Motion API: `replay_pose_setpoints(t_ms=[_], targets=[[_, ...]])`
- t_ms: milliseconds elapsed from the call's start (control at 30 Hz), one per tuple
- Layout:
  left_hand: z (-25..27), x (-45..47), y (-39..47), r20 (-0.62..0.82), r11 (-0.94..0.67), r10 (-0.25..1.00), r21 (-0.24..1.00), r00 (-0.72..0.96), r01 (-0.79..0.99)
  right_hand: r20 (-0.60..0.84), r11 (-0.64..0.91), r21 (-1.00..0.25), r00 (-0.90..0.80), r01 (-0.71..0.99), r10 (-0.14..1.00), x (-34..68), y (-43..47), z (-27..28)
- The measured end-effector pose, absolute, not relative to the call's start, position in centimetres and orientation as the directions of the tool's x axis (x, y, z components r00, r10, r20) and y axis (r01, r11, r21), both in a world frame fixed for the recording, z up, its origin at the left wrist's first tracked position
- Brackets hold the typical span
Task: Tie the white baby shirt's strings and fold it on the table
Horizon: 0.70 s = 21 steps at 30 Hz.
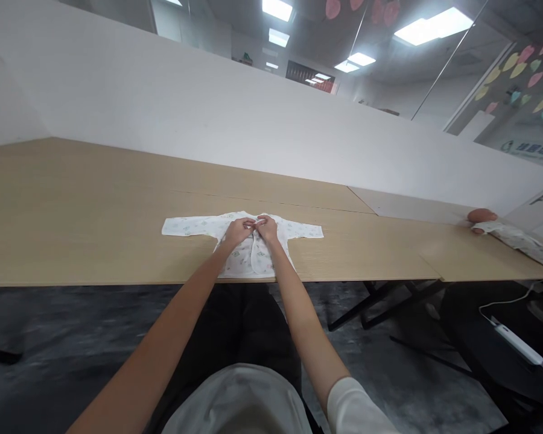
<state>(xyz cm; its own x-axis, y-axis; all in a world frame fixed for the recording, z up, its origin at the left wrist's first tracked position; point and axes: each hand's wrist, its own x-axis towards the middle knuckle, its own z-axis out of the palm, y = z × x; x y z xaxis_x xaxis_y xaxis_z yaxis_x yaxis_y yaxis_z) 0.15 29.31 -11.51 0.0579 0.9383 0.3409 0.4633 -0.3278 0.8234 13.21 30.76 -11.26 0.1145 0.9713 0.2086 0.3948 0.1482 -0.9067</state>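
Laid flat just inside the front edge of the worktop (95, 211), near the middle of its length: a small white shirt (242, 259) with scattered pale motifs, too small to make out, sleeves spread toward the left and right ends, front divided by a curved edge. At the neckline, touching the cloth, left hand (238, 232) and right hand (268, 229), fingers bent inward, tips drawn close together; cannot tell whether clamped on the fabric. Toward the right end of the worktop, a rounded brownish object (482, 215) beside white printed cloth (520, 236). In the glass (389, 78) at far right, a sign (536, 148) in large characters, cut off and too blurred to read; farther left, a dark panel (310, 77) with a red part, equally unreadable. Pale wood-look surface, seamed, with a whitish panel (411, 206) at the back right. Along the back edge, a low white wall (208, 120); above, bright ceiling lights (434, 27) and leaf-shaped paper pieces (527, 57) in pink, yellow and green. Below the front edge, dark mottled floor (95, 325), black legs (366, 306) and, rightward, a black chair (461, 313) bearing a white power strip (518, 343).
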Motion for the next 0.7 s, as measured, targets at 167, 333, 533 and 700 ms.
replay_pose_setpoints(t_ms=[167,333,533,700], targets=[[-12.1,0.1,29.7,0.332,-0.320,0.943,0.866,0.036,0.385,0.192,0.127,-0.927,0.158,0.354,0.969,13.1,30.2,-10.9],[-12.1,-0.1,29.4,0.393,-0.378,0.918,0.820,0.058,0.429,0.252,0.188,-0.926,0.164,0.327,0.954,12.9,29.6,-10.7],[-11.9,-0.3,29.4,0.362,-0.333,0.932,0.818,0.030,0.469,0.298,0.254,-0.899,0.072,0.357,0.952,13.0,29.3,-10.6],[-11.7,-0.3,29.1,0.320,-0.271,0.947,0.834,-0.022,0.481,0.355,0.312,-0.860,0.034,0.404,0.934,13.1,29.3,-10.9]])
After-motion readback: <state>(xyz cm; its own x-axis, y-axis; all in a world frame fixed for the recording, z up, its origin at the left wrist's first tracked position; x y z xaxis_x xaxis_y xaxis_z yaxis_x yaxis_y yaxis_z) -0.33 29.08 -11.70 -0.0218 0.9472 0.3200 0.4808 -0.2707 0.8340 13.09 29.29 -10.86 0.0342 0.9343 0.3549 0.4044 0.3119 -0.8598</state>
